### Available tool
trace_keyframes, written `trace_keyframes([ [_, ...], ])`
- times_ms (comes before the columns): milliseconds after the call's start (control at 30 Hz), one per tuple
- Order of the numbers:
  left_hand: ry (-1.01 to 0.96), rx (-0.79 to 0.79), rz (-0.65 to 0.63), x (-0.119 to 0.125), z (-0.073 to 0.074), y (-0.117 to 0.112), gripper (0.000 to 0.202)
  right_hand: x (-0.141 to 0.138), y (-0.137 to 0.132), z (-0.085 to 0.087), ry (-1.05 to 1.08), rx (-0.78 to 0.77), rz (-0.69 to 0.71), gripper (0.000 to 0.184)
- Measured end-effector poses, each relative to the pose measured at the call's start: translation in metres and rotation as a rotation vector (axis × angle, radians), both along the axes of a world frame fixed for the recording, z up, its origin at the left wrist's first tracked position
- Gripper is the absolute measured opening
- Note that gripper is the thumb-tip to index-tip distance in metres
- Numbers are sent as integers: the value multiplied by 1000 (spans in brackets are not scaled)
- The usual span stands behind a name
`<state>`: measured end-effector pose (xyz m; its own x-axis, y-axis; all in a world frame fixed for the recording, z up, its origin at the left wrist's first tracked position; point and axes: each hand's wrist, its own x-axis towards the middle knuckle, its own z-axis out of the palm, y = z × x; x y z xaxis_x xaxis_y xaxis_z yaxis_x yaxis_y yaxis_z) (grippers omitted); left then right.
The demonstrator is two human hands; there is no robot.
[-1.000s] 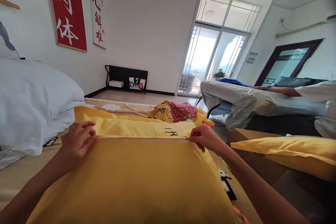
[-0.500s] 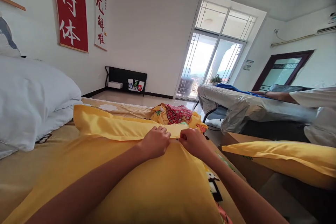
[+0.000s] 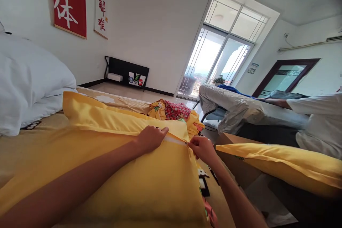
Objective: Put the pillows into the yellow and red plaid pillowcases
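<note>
A yellow pillowcase (image 3: 149, 185) lies in front of me on the bed, plumped out by a pillow inside. Its long yellow flap (image 3: 104, 121) runs across the far side. My left hand (image 3: 152, 139) is closed on the edge of the flap near the middle, thumb towards the right. At the right-hand corner, my right hand (image 3: 202, 148) pinches the pillowcase edge between thumb and fingers. Between my hands the opening gapes a little, and a narrow white strip (image 3: 175, 140) shows in it.
White bedding (image 3: 34, 78) is heaped at the left. Bunched yellow and red-checked cloth (image 3: 177, 110) lies beyond the flap. Another yellow pillow (image 3: 280, 160) sits on a cardboard box at the right. Behind it, a person in a white sleeve (image 3: 312, 105) reaches over a plastic-covered table (image 3: 229, 98).
My hands have moved apart: the right one has shifted right along the edge to the corner, the left slightly left. The white strip between them shows more. The view has tilted down.
</note>
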<state>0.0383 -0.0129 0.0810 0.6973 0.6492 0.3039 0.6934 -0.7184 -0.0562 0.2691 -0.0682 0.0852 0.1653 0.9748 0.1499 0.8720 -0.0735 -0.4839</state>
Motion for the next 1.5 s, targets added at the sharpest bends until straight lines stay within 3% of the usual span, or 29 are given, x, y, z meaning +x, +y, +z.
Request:
trace_keyframes([
  [167, -13, 4, 1, 4, 7, -8, 31, 2, -9, -24, -252, 113, -89, 21],
  [367, 0, 47, -29, -1, 15, -21, 28, -18, -9, -48, -381, 78, -129, 23],
  [767, 32, 15, -92, -9, 21, -39, 27, -21, -22, -31, -624, -5, -256, 22],
  [933, 39, -9, -69, -13, 27, -43, 26, -21, -21, -29, -490, 13, -209, 23],
  [1100, 24, -18, -83, -11, 22, -45, 21, -15, -17, -38, -453, -25, -120, 19],
  [1267, 13, -55, -90, -10, 19, -48, 18, -6, -17, -47, -498, -52, -13, 19],
  [1500, 11, -81, -78, -9, 19, -48, 17, -11, -29, -42, -550, -44, 47, 14],
])
